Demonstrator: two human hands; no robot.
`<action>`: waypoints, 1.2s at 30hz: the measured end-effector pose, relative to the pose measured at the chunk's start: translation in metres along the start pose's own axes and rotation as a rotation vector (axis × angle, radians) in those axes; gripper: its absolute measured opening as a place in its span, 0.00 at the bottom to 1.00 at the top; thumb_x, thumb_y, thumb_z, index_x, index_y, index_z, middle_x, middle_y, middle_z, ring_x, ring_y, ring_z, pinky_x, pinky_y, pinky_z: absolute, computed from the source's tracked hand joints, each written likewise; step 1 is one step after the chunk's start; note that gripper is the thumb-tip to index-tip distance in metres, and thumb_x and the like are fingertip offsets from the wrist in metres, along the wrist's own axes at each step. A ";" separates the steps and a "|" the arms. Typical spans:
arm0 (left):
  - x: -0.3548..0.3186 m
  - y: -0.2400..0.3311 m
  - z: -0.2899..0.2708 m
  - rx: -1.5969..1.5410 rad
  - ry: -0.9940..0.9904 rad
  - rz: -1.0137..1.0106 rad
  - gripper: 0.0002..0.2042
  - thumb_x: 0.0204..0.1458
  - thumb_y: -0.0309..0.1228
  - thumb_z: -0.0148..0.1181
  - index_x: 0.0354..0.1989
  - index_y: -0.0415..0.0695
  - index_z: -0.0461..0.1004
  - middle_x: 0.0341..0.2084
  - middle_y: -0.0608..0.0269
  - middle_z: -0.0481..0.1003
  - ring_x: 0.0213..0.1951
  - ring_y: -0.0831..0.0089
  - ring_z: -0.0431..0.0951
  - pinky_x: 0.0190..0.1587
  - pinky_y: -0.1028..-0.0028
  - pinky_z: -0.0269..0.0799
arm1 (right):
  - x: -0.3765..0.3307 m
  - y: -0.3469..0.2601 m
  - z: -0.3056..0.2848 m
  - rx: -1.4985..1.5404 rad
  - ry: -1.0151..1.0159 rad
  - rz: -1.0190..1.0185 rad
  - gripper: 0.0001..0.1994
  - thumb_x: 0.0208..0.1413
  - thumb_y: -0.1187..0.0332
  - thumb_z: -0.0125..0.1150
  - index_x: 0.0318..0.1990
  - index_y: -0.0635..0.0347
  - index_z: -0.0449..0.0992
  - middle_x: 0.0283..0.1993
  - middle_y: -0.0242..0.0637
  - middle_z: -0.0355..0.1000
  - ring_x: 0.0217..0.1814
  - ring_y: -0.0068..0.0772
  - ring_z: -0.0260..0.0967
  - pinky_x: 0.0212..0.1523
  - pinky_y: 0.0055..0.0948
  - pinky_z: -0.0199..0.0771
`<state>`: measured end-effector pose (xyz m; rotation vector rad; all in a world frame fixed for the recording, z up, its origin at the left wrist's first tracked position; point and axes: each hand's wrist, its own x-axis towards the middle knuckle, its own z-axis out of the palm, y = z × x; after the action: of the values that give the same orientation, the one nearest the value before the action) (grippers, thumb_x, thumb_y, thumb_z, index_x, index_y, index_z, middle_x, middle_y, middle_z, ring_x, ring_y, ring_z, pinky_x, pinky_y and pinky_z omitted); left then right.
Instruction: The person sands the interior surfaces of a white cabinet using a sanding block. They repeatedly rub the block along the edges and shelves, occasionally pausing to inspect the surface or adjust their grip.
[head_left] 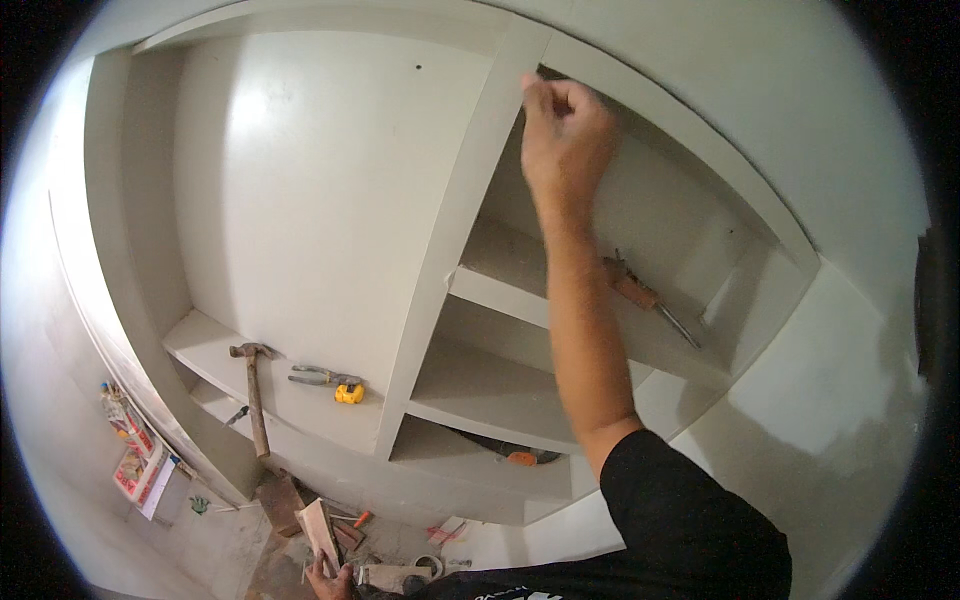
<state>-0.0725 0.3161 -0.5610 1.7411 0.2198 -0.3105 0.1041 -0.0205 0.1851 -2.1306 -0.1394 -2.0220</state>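
Observation:
My right hand (pixel 568 125) is raised to the top of the white upright divider (pixel 455 230) of a built-in cabinet. Its fingers are pinched together beside the divider's edge, and anything between them is too small to make out. Low down near the bottom edge, my left hand (pixel 330 580) is closed around a short wooden board (pixel 319 532), which tilts upward. A claw hammer (pixel 256 400) leans over the front of the left shelf. Next to it lie grey-handled pliers (pixel 325 376) and a yellow tape measure (pixel 349 393).
Behind my right forearm, a reddish-brown tool with a metal shaft (pixel 645 295) lies on a right shelf. An orange and black object (pixel 521 458) sits in the lowest right compartment. Wood scraps (pixel 280 500) and a tape roll (pixel 430 566) clutter the floor. Packages (pixel 138 470) lie far left.

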 end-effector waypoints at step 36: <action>-0.055 0.066 -0.011 0.048 0.148 0.020 0.35 0.44 0.27 0.74 0.65 0.39 0.72 0.53 0.46 0.67 0.59 0.47 0.70 0.63 0.55 0.65 | -0.180 -0.016 -0.036 -0.244 -0.313 -0.130 0.13 0.53 0.70 0.70 0.47 0.58 0.83 0.44 0.37 0.70 0.52 0.42 0.66 0.55 0.50 0.58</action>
<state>-0.1027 0.3160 -0.4798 1.8142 0.3038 -0.1739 0.0550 -0.0003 0.0088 -2.6469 -0.0823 -1.8365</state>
